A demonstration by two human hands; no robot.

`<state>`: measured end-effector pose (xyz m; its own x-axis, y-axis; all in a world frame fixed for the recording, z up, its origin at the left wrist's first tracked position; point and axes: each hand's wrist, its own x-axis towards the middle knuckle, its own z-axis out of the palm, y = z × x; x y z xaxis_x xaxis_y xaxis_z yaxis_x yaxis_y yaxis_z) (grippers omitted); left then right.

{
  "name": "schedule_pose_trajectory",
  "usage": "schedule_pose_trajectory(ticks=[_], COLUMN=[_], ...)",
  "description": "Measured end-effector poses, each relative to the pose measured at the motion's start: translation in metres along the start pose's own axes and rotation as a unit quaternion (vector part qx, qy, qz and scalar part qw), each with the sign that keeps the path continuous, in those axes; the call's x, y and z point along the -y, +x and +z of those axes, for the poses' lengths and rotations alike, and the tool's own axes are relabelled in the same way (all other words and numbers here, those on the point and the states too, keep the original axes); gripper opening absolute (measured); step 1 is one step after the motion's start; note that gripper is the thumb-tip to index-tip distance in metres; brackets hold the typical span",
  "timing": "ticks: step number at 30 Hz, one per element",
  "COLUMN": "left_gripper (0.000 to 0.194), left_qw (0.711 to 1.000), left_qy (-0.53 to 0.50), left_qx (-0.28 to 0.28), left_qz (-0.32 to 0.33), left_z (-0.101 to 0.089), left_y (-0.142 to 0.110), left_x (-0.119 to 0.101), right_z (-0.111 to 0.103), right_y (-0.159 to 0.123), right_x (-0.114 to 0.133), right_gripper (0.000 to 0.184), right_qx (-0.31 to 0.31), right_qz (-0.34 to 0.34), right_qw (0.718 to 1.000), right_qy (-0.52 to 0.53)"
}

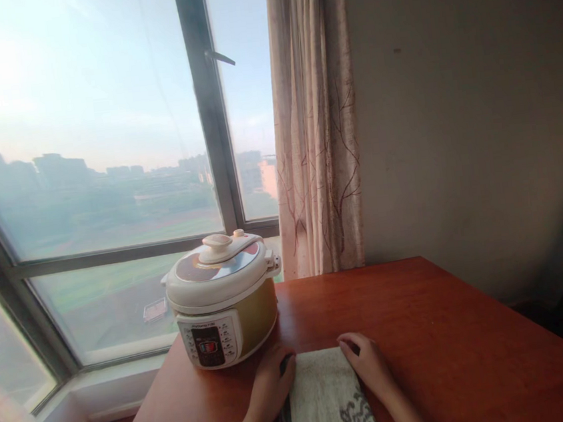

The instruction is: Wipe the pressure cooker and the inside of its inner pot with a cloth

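Observation:
A pale grey-green cloth (323, 394) with a dark scroll pattern near its lower right lies folded on the wooden table, running down out of the picture. At its far left corner is my left hand (275, 376), fingers curled and thumb against the cloth's edge. My right hand (368, 357) pinches the far right corner between thumb and fingers. Close beyond my left hand stands a white and gold electric pressure cooker (225, 297), its lid on and its control panel facing the near left.
The reddish-brown table (457, 347) reaches far to the right. Behind the cooker is a large window (108, 189) with a grey frame. A beige curtain (315, 127) hangs beside it, and a plain wall (444, 127) fills the right.

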<state>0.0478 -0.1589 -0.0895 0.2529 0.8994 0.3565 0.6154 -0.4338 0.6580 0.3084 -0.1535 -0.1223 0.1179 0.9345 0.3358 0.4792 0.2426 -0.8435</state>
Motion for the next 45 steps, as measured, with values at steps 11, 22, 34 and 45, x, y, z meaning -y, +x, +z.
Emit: schedule_pose_trajectory(ticks=[11,22,34,45], left_gripper=[0.027,0.027,0.027,0.027], left_qw=[1.000,1.000,1.000,1.000], left_qy=[-0.006,-0.008,-0.009,-0.008], left_qx=[-0.002,-0.012,-0.004,-0.003], left_qz=[-0.010,-0.015,-0.006,-0.010], left_z=[0.0000,0.0016,0.0001,0.0010], left_y=[0.0001,0.0016,-0.0004,0.0000], left_x=[0.0016,0.0051,0.0041,0.0032], right_z=[0.0001,0.0023,0.0025,0.0017], right_y=[0.0001,0.0014,0.0000,0.0007], right_x=[0.0018,0.0026,0.0003,-0.0011], right_gripper=[0.030,0.030,0.032,0.031], right_qx=[-0.004,-0.011,-0.006,0.001], right_qz=[0.004,0.013,0.009,0.004], right_qw=[1.000,1.000,1.000,1.000], right_qy=[0.002,0.004,0.002,-0.005])
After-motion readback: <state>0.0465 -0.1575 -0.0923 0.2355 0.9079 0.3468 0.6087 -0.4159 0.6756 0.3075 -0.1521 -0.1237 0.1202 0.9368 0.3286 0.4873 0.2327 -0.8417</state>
